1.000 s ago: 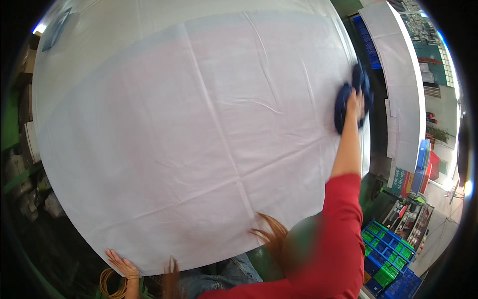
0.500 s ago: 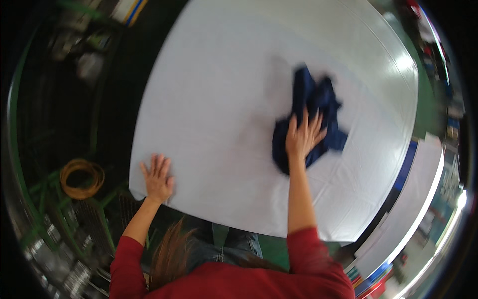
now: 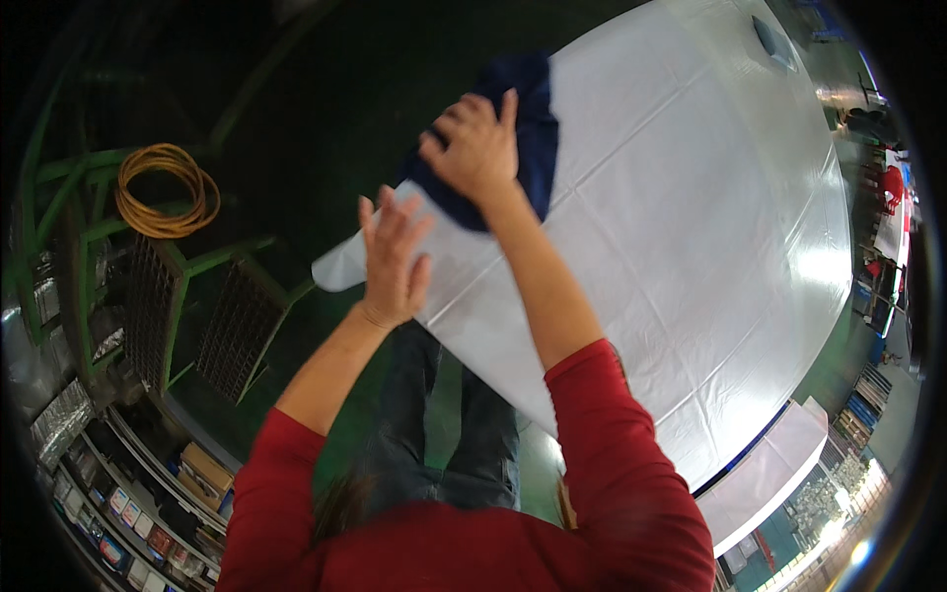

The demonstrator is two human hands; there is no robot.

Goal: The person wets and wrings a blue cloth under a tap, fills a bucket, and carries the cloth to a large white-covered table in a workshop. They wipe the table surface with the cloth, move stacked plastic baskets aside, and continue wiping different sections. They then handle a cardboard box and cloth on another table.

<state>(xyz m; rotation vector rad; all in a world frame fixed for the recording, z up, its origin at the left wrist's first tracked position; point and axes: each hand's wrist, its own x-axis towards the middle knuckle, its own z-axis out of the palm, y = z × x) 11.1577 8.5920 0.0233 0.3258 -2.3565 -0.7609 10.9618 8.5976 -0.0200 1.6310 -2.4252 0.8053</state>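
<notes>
A bunched dark blue cloth (image 3: pixel 539 148) lies at the left edge of the white-covered table (image 3: pixel 681 257), partly reaching that edge. My right hand (image 3: pixel 478 148) lies over the cloth with its palm down and fingers spread, pressing rather than gripping it. Close to the table's near left corner is my left hand (image 3: pixel 395 257), its fingers apart and holding nothing. Whether it touches the cover I cannot tell. Beside its wrist, a white flap (image 3: pixel 340 264) of the cover hangs out past the corner.
A coil of yellow-brown hose or cable (image 3: pixel 168 190) hangs on a green metal frame (image 3: pixel 187 261) to the left. Shelves (image 3: pixel 148 503) with boxes stand at the lower left. On the table's far right lies a dark flat object (image 3: pixel 774 43). Another white surface (image 3: pixel 769 474) is at lower right.
My right hand has swept the blue cloth leftward from the table's middle to its left edge. My left hand has risen and shifted right. The view has turned, showing more at the left.
</notes>
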